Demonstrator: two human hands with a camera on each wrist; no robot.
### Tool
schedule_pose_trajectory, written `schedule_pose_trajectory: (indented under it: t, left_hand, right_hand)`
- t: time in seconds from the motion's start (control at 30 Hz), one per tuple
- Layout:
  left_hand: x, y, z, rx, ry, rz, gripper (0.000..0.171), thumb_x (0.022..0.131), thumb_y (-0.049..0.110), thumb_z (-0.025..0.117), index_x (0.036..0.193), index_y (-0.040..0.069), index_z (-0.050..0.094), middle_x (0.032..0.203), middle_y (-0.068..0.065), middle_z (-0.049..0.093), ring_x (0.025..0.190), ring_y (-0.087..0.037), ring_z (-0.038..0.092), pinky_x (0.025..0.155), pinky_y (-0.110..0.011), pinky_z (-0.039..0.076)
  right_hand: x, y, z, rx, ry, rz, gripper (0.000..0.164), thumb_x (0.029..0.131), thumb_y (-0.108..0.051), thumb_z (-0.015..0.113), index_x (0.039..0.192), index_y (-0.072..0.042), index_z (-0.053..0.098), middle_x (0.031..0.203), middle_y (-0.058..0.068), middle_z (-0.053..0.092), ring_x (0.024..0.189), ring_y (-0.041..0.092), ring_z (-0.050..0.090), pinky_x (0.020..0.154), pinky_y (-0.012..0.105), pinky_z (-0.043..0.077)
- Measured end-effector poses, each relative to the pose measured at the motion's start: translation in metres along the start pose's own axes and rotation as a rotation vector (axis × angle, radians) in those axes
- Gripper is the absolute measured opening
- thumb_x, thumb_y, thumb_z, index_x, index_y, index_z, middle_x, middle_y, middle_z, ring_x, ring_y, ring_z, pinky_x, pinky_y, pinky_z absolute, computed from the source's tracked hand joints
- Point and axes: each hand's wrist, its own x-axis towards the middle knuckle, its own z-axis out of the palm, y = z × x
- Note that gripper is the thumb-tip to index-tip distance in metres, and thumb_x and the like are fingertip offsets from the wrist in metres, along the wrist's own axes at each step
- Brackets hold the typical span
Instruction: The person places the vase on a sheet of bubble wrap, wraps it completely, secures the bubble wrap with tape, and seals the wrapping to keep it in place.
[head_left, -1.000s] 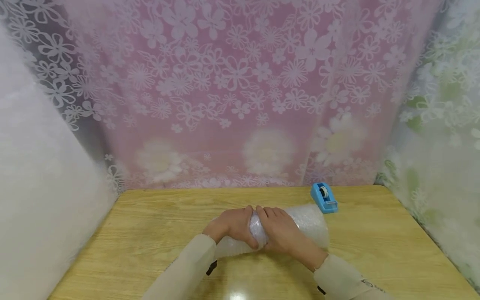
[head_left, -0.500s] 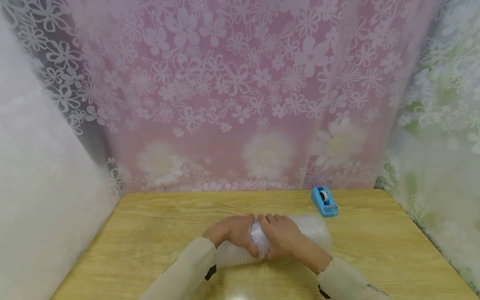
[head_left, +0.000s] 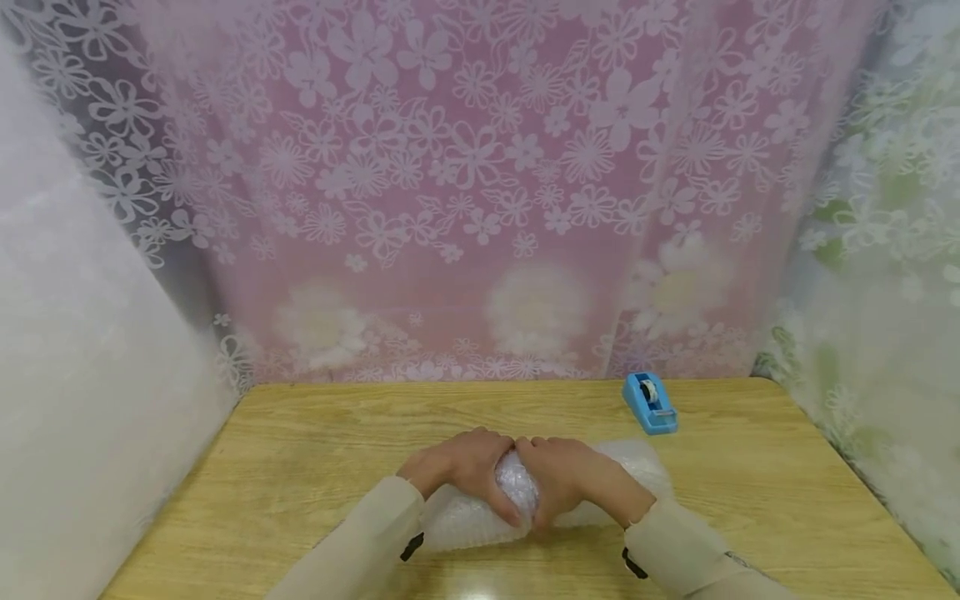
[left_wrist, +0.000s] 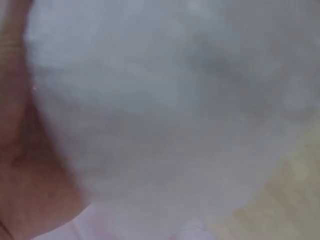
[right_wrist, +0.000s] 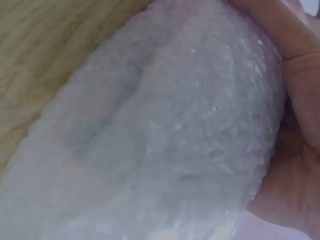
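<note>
A roll of clear bubble wrap (head_left: 468,523) lies crosswise near the front of the wooden table. My left hand (head_left: 468,468) grips it just left of its middle, thumb on the near side and fingers over the top. Close beside it, my right hand (head_left: 561,477) grips the roll in the same way. A shiny band of wrap shows between the two hands, and both ends flare out past them. In the right wrist view the bubbly wrap (right_wrist: 200,125) fills the space by the palm. The left wrist view is blurred, with wrap (left_wrist: 160,110) against the hand.
A blue tape dispenser (head_left: 651,406) with a tape roll in it stands at the table's back right. Behind the wooden table (head_left: 337,417) hangs a pink flowered curtain (head_left: 465,208). Pale sheets (head_left: 97,333) close off the sides.
Both hands keep their hold on the bubble wrap. The roll looks more squeezed in at the middle, and its right end sits a little lower. The dispenser has stayed put.
</note>
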Motion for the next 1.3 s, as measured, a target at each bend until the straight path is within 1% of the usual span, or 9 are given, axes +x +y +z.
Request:
schedule_pose_trajectory:
  t: [0.07, 0.2, 0.33, 0.53, 0.67, 0.83, 1.03, 1.17, 1.3]
  left_hand:
    - [-0.001, 0.003, -0.003, 0.062, 0.03, 0.024, 0.072, 0.067, 0.055, 0.081, 0.125, 0.02, 0.056, 0.091, 0.016, 0.057, 0.077, -0.005, 0.054, 0.069, -0.023, 0.047]
    - [-0.005, 0.009, -0.004, 0.061, 0.055, 0.03, 0.055, 0.069, 0.046, 0.082, 0.11, 0.017, 0.059, 0.08, 0.014, 0.056, 0.066, -0.004, 0.054, 0.058, -0.02, 0.047]
    - [-0.009, 0.013, -0.001, 0.141, 0.124, 0.034, 0.053, 0.069, 0.047, 0.081, 0.106, 0.016, 0.059, 0.078, 0.014, 0.055, 0.064, -0.003, 0.053, 0.056, -0.019, 0.045]
    - [-0.013, 0.022, 0.004, 0.33, 0.172, -0.067, 0.074, 0.066, 0.059, 0.077, 0.12, 0.013, 0.056, 0.096, 0.006, 0.061, 0.085, -0.013, 0.058, 0.074, -0.032, 0.049]
    - [-0.012, 0.028, 0.01, 0.392, 0.194, -0.141, 0.085, 0.063, 0.064, 0.075, 0.123, 0.008, 0.054, 0.103, -0.001, 0.062, 0.094, -0.02, 0.059, 0.081, -0.038, 0.048]
    - [-0.006, 0.03, 0.013, 0.375, 0.237, -0.186, 0.083, 0.06, 0.063, 0.078, 0.116, 0.007, 0.052, 0.093, -0.002, 0.06, 0.083, -0.019, 0.059, 0.073, -0.036, 0.048]
    - [0.003, 0.026, 0.012, 0.305, 0.19, -0.234, 0.087, 0.057, 0.062, 0.081, 0.12, 0.009, 0.05, 0.097, 0.0, 0.058, 0.087, -0.019, 0.057, 0.075, -0.038, 0.047]
    - [0.008, 0.022, 0.012, 0.285, 0.188, -0.216, 0.084, 0.059, 0.064, 0.079, 0.118, 0.011, 0.05, 0.094, 0.002, 0.057, 0.085, -0.016, 0.057, 0.073, -0.037, 0.048]
    - [0.011, 0.015, 0.01, 0.18, 0.177, -0.171, 0.084, 0.058, 0.061, 0.082, 0.117, 0.012, 0.049, 0.092, 0.005, 0.055, 0.08, -0.011, 0.055, 0.069, -0.031, 0.048]
  right_hand:
    - [0.003, -0.002, -0.003, 0.01, -0.028, 0.03, 0.09, 0.056, -0.045, 0.087, 0.126, -0.005, 0.046, 0.104, 0.005, 0.057, 0.091, 0.02, 0.058, 0.08, 0.039, 0.049]
    - [0.007, -0.005, -0.009, 0.027, -0.078, 0.088, 0.087, 0.055, -0.044, 0.09, 0.122, -0.007, 0.047, 0.099, 0.003, 0.056, 0.087, 0.018, 0.058, 0.079, 0.039, 0.05]
    - [0.009, -0.005, -0.013, 0.075, -0.128, 0.12, 0.095, 0.056, -0.042, 0.09, 0.13, -0.005, 0.044, 0.106, 0.004, 0.058, 0.095, 0.019, 0.058, 0.082, 0.039, 0.049]
    - [0.017, -0.001, -0.018, 0.146, -0.19, 0.161, 0.109, 0.056, -0.04, 0.091, 0.141, -0.001, 0.035, 0.134, 0.009, 0.05, 0.12, 0.023, 0.05, 0.096, 0.041, 0.042]
    - [0.022, 0.001, -0.021, 0.174, -0.23, 0.168, 0.106, 0.057, -0.04, 0.091, 0.14, -0.002, 0.037, 0.137, 0.008, 0.047, 0.124, 0.024, 0.047, 0.097, 0.042, 0.041]
    - [0.028, 0.008, -0.024, 0.24, -0.269, 0.161, 0.103, 0.057, -0.034, 0.092, 0.14, -0.006, 0.037, 0.136, 0.005, 0.047, 0.124, 0.023, 0.045, 0.099, 0.042, 0.039]
    - [0.035, 0.018, -0.028, 0.253, -0.326, 0.162, 0.108, 0.059, -0.039, 0.09, 0.145, -0.008, 0.032, 0.143, 0.006, 0.042, 0.13, 0.026, 0.04, 0.102, 0.043, 0.035]
    - [0.04, 0.027, -0.029, 0.294, -0.36, 0.103, 0.087, 0.063, -0.034, 0.088, 0.135, -0.012, 0.044, 0.124, -0.002, 0.053, 0.115, 0.018, 0.05, 0.096, 0.04, 0.039]
    - [0.044, 0.036, -0.028, 0.347, -0.389, 0.021, 0.07, 0.064, -0.032, 0.087, 0.124, -0.02, 0.051, 0.11, -0.009, 0.055, 0.102, 0.011, 0.051, 0.092, 0.035, 0.042]
